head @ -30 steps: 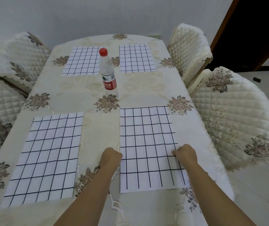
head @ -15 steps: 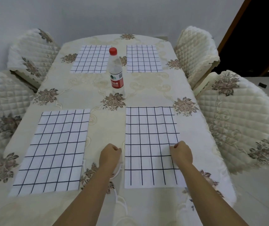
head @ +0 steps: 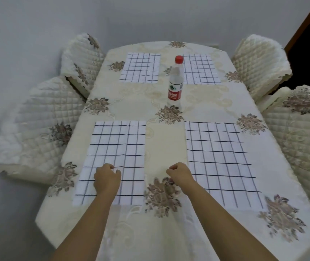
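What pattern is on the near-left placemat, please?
The near-left placemat is white with a dark grid, clearest in head view.

Home dining room: worktop point(head: 169, 147) under floral cream cloth, four quilt-covered chairs point(head: 43, 125) along its side edges.

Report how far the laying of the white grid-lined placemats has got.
Done, it seems: four white grid-lined placemats lie flat on the cream floral tablecloth, the near-right one straight. In hand: the left hand, curled, over the near-left placemat; the right hand, curled, over bare cloth beside it. Left: likely straightening that mat; the red-capped clear plastic bottle stands untouched.
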Demonstrator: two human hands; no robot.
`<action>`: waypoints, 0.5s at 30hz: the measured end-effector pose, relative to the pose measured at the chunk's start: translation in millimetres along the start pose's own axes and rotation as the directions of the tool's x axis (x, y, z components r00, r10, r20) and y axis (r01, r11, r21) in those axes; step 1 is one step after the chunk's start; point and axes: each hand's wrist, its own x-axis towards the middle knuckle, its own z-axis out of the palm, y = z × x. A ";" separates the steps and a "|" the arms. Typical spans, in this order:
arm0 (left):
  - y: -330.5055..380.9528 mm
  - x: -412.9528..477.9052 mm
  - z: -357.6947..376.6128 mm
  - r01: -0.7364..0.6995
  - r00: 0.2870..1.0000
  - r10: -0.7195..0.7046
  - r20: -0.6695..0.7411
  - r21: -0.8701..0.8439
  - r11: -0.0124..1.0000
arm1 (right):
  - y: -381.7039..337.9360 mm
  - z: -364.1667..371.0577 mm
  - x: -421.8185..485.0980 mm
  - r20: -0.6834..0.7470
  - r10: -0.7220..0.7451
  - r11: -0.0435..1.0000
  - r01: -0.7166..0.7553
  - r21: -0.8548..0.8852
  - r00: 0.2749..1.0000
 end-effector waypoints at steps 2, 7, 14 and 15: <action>-19.3 17.1 -16.2 0.025 0.999 -0.026 0.026 0.034 0.999 | -13.1 24.4 0.0 0.000 0.026 0.999 -0.026 0.043 1.000; -53.7 51.1 -37.8 0.041 0.989 -0.053 0.137 0.092 0.995 | -33.1 68.4 3.6 -0.035 0.085 0.992 -0.081 0.091 0.996; -71.5 82.6 -50.1 -0.075 0.982 0.047 0.183 0.150 0.986 | -39.1 99.6 12.3 -0.126 0.121 0.992 -0.115 0.051 0.985; -72.6 84.7 -50.7 -0.084 0.981 0.055 0.187 0.150 0.985 | -38.5 101.0 12.9 -0.139 0.126 0.991 -0.120 0.051 0.982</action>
